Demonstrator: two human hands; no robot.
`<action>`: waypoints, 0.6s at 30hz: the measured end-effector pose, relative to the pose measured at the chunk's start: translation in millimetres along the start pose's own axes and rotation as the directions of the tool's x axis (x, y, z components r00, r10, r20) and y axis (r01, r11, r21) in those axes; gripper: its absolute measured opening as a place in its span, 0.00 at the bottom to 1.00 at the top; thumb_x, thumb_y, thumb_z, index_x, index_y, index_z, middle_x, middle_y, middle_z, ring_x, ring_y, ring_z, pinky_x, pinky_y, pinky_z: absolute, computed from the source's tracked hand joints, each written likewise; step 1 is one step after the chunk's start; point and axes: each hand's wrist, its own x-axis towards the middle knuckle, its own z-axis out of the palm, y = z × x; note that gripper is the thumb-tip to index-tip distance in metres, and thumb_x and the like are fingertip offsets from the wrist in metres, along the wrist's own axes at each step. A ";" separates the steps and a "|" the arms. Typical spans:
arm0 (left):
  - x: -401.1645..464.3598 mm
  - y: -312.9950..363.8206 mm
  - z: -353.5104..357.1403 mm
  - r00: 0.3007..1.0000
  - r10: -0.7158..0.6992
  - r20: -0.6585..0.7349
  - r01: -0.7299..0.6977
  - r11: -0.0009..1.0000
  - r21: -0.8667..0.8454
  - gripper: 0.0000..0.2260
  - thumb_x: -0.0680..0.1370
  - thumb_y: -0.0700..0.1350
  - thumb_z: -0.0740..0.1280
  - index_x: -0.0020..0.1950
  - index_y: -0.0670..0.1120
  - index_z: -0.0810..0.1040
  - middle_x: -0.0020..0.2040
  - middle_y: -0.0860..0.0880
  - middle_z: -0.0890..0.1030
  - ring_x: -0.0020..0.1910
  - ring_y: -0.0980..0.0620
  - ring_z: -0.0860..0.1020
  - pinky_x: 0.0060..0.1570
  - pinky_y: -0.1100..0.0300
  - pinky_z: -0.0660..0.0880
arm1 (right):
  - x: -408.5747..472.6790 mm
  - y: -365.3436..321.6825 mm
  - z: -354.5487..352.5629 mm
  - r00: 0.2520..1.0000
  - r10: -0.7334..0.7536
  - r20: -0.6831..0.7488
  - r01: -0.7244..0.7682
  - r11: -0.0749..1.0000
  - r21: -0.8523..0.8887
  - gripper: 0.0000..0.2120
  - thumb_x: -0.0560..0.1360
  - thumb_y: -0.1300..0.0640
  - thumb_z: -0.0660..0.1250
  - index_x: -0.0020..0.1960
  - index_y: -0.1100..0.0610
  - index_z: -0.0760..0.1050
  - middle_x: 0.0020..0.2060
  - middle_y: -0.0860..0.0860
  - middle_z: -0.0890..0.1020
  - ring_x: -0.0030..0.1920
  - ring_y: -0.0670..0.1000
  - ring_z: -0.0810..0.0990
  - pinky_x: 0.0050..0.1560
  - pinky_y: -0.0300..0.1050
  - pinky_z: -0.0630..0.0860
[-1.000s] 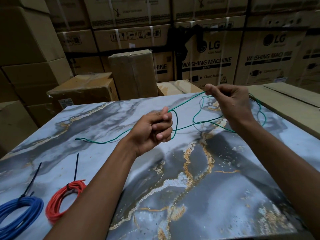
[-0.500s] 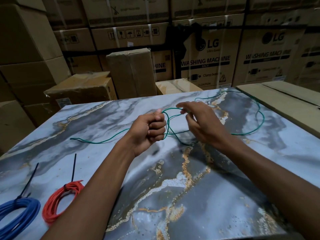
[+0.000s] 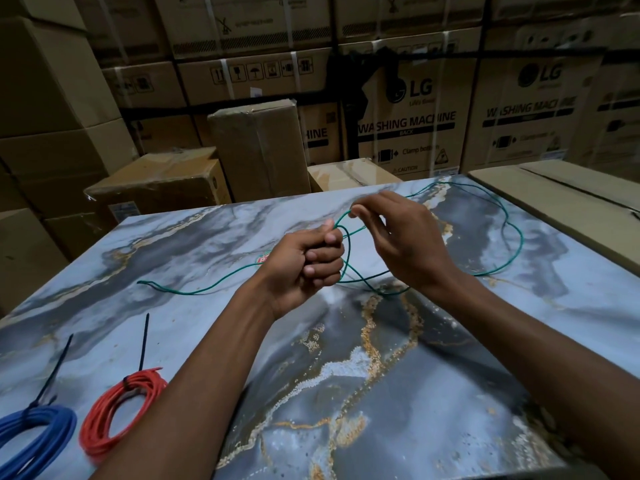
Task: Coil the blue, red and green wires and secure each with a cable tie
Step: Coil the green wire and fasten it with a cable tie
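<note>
Head view: over a marble-patterned table (image 3: 450,393), the left hand (image 3: 304,265) clenches loops of the green wire (image 3: 516,251) while the right hand (image 3: 398,240) pinches a strand just beside it. The wire's slack trails across the tabletop. The tied blue coil (image 3: 38,431) and red coil (image 3: 117,407) lie near left.

Blue coil (image 3: 38,434) — cut by frame edge.

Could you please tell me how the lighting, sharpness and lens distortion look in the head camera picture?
Head view: dim, warm light; the boxes behind are soft and dark, their print slightly blurred; the wide lens bows the table edges and stretches the forearms; the green wire and both hands, left and right, are fairly sharp; mild sheen on the marble.
</note>
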 end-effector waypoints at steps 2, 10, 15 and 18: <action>-1.8 1.6 -2.8 1.000 0.027 0.002 -0.027 0.999 -0.036 0.15 0.83 0.47 0.56 0.37 0.47 0.69 0.24 0.55 0.59 0.20 0.59 0.56 0.23 0.64 0.54 | -0.4 1.4 -0.8 0.997 0.056 0.047 -0.060 0.995 0.079 0.11 0.84 0.51 0.64 0.51 0.54 0.82 0.36 0.44 0.80 0.33 0.42 0.75 0.34 0.46 0.72; -8.5 23.5 -23.3 0.955 0.274 -0.112 -0.295 0.848 -0.439 0.17 0.85 0.45 0.53 0.37 0.47 0.70 0.24 0.54 0.63 0.20 0.57 0.61 0.23 0.66 0.59 | 1.8 32.5 -11.1 0.906 0.251 0.341 -0.397 0.785 0.476 0.11 0.82 0.55 0.67 0.61 0.56 0.83 0.36 0.50 0.83 0.30 0.42 0.70 0.31 0.36 0.67; -6.8 27.6 -34.6 0.891 0.321 -0.321 -0.444 0.766 -0.466 0.16 0.82 0.38 0.55 0.37 0.47 0.71 0.24 0.55 0.65 0.19 0.58 0.62 0.22 0.67 0.61 | 0.5 33.9 -10.3 0.913 0.222 0.342 -0.379 0.769 0.515 0.11 0.79 0.60 0.72 0.60 0.54 0.85 0.39 0.51 0.87 0.32 0.50 0.74 0.32 0.42 0.73; -7.5 30.4 -39.4 0.844 0.350 -0.407 -0.515 0.741 -0.431 0.10 0.74 0.34 0.57 0.38 0.48 0.70 0.24 0.55 0.66 0.19 0.59 0.64 0.23 0.68 0.62 | 0.0 32.1 -11.3 0.958 0.099 0.268 -0.188 0.924 0.332 0.11 0.78 0.59 0.73 0.60 0.53 0.85 0.41 0.47 0.87 0.31 0.48 0.81 0.33 0.43 0.78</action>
